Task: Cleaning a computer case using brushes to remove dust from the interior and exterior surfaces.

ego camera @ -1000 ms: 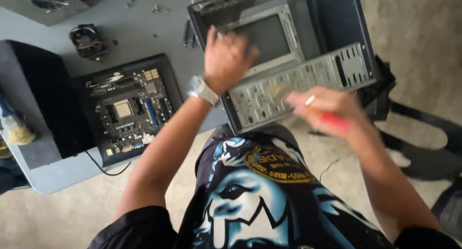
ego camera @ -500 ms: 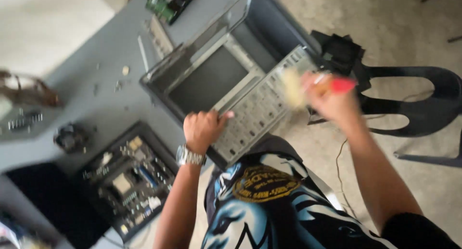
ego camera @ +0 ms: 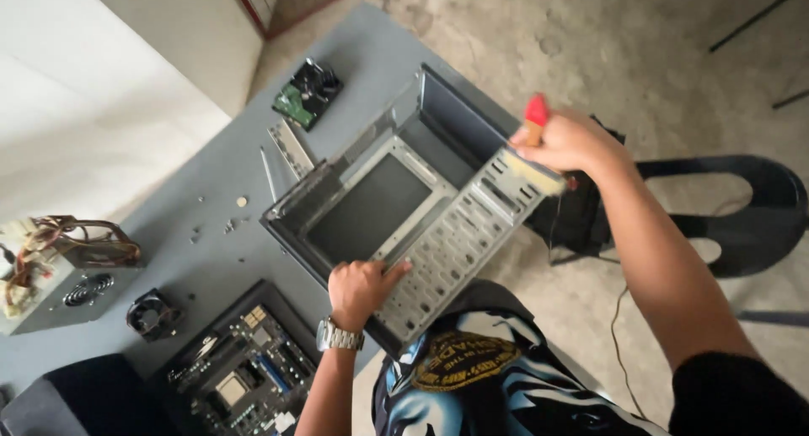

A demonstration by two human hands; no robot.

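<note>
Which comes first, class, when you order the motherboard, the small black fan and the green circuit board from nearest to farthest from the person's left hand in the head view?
1. Motherboard: just below and left of the left hand, at the table's near edge.
2. Small black fan: farther left, beside the grey power supply.
3. Green circuit board: up the table, past the open computer case.

Head camera looks steeply down, close over table (ego camera: pixel 202 183).

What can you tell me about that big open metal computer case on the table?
The computer case is an emptied grey metal shell with its side panel off, lying across the grey table edge. Inside shows a flat tray and a perforated panel. The left hand presses on its near panel; the right hand holds a red-handled brush at its far corner.
</note>
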